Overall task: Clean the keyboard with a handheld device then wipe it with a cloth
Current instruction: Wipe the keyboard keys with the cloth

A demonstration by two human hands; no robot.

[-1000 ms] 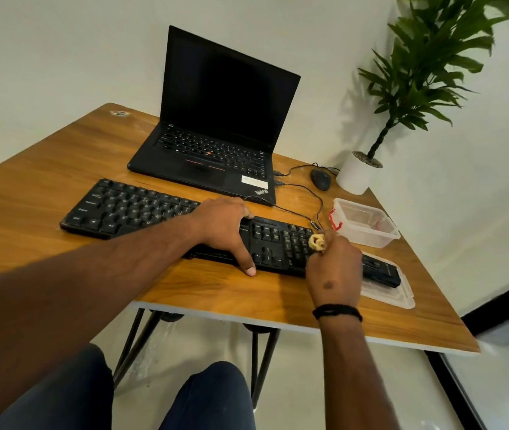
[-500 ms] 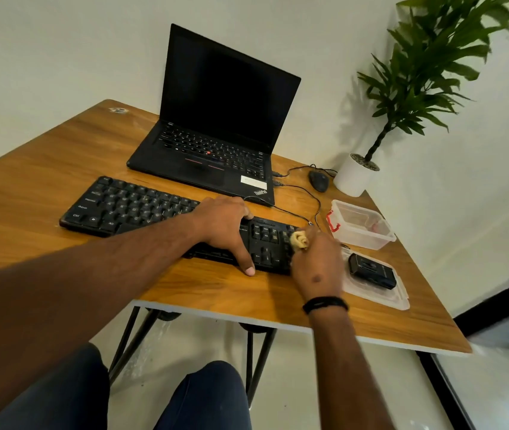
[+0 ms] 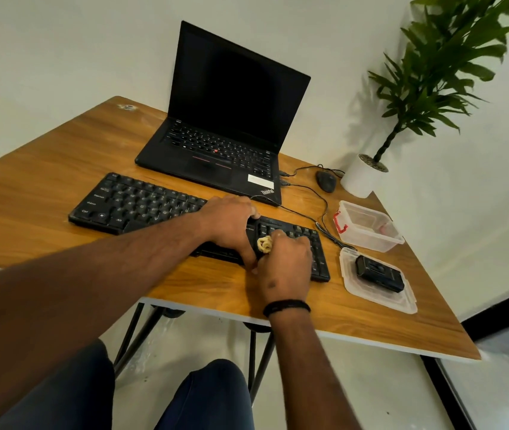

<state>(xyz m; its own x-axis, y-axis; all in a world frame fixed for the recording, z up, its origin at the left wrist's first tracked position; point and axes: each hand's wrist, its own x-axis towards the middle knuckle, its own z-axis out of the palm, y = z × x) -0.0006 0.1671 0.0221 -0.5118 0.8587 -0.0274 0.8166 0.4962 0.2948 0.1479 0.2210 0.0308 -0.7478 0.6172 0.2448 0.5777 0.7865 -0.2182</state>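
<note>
1. Keyboard (image 3: 141,206): black, lying across the wooden desk (image 3: 30,193) in front of the laptop (image 3: 222,144), near the front edge.
2. Left hand (image 3: 228,225): resting on the keys with thumb hooked over the near edge, apparently bracing the board against sliding.
3. Right hand (image 3: 284,262): gripping a bunched pale cloth (image 3: 264,244), pressing it onto the right-side keys, evidently wiping.
4. Handheld device (image 3: 378,274): lying on a clear lid (image 3: 380,297), beside the keyboard's right end, seemingly set aside.
</note>
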